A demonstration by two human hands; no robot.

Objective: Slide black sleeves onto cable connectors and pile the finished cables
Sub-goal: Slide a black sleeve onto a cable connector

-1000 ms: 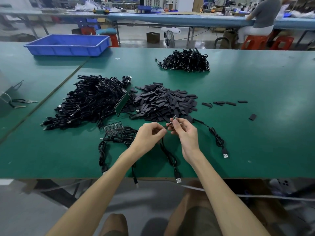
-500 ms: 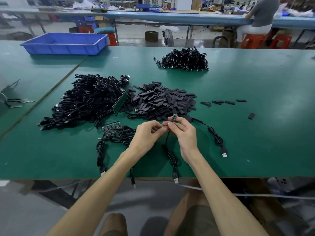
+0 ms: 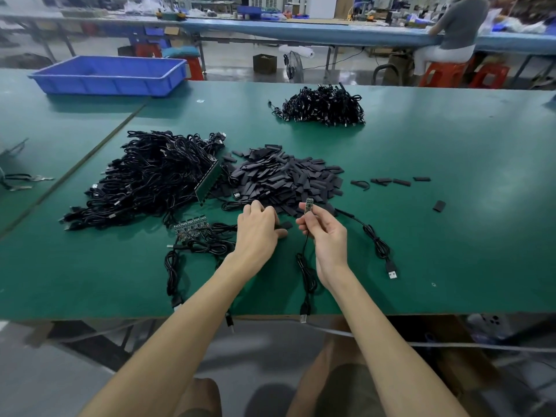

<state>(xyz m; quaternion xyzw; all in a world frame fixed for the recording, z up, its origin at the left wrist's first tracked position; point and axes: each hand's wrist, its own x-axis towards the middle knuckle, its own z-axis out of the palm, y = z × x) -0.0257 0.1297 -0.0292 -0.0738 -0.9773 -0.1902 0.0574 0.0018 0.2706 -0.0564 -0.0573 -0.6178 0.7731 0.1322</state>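
My right hand (image 3: 326, 236) pinches a black cable (image 3: 306, 267) just below its small bare connector board (image 3: 309, 204), which points up. The rest of the cable trails down to the table's front edge. My left hand (image 3: 258, 230) is at the near edge of the pile of black sleeves (image 3: 285, 179), fingers curled, with a black sleeve (image 3: 284, 226) between thumb and forefinger. A big heap of black cables (image 3: 156, 176) lies to the left. A smaller cable pile (image 3: 325, 105) sits farther back.
A blue tray (image 3: 111, 75) stands at the back left. Small circuit boards (image 3: 191, 228) with cables lie left of my hands. Another cable (image 3: 379, 245) and loose sleeves (image 3: 391, 182) lie to the right. A person sits at a far bench.
My hands have parted. The left hand moved left and forward to the edge of the sleeve pile, while the right hand kept the cable and raised its connector board.
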